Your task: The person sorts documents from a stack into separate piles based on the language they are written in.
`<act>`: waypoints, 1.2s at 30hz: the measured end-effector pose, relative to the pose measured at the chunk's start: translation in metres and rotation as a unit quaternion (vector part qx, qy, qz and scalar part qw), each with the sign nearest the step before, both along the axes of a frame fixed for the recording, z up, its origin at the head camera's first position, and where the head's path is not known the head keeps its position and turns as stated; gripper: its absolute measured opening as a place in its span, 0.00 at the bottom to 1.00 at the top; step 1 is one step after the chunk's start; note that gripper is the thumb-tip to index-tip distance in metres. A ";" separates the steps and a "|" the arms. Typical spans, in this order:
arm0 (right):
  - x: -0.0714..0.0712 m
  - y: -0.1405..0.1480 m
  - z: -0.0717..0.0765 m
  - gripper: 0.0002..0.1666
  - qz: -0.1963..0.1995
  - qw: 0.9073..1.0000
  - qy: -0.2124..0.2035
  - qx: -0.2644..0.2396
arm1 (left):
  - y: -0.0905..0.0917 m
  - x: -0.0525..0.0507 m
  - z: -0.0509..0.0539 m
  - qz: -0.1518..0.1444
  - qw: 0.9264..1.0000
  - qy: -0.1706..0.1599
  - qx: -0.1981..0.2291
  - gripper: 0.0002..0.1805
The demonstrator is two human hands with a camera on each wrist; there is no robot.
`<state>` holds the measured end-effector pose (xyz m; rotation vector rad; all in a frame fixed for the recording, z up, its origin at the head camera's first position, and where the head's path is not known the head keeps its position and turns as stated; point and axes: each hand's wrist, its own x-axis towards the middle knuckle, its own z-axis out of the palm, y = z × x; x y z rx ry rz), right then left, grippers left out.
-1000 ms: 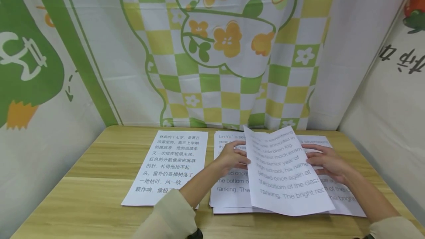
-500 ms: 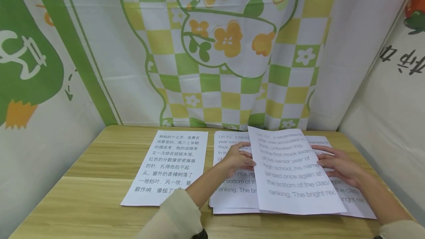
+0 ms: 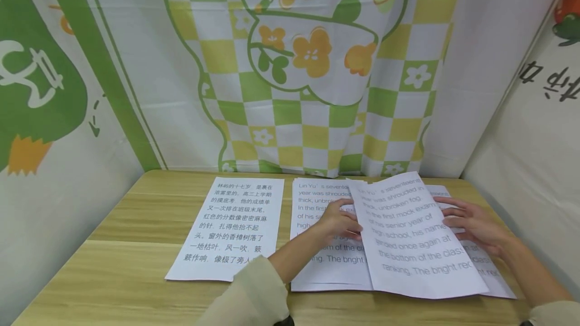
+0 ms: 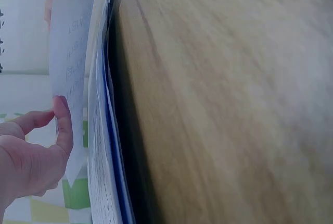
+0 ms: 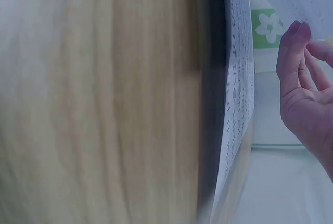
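Note:
A printed sheet of paper (image 3: 408, 275) with English text is held raised and slightly bowed between both hands. My left hand (image 3: 340, 225) pinches its left edge between thumb and fingers; in the left wrist view the same hand (image 4: 36, 156) shows the thumb and index finger at the paper. At the opposite edge, my right hand (image 3: 473, 228) pinches the sheet, with the fingertips meeting it in the right wrist view (image 5: 307, 78). Under it on the left lies a stack of English pages (image 3: 323, 275), and on the right more English paper (image 3: 500, 286), partly covered.
A sheet with Chinese text (image 3: 226, 230) lies to the left on the wooden table (image 3: 113, 265), its lower right corner behind the left sleeve (image 3: 254, 291). A checked, flowered curtain (image 3: 290, 114) hangs behind the table.
Both hands have moved right, carrying the held sheet with them. More of the left stack is uncovered, and the paper on the right is more covered. The sheet's bend has shifted.

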<state>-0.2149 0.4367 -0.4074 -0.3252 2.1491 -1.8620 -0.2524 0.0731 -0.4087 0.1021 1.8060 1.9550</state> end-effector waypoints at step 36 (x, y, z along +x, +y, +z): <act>0.008 0.053 0.001 0.30 -0.092 0.996 -0.004 0.016 | 0.048 0.016 0.006 -0.023 0.999 0.007 0.030 0.39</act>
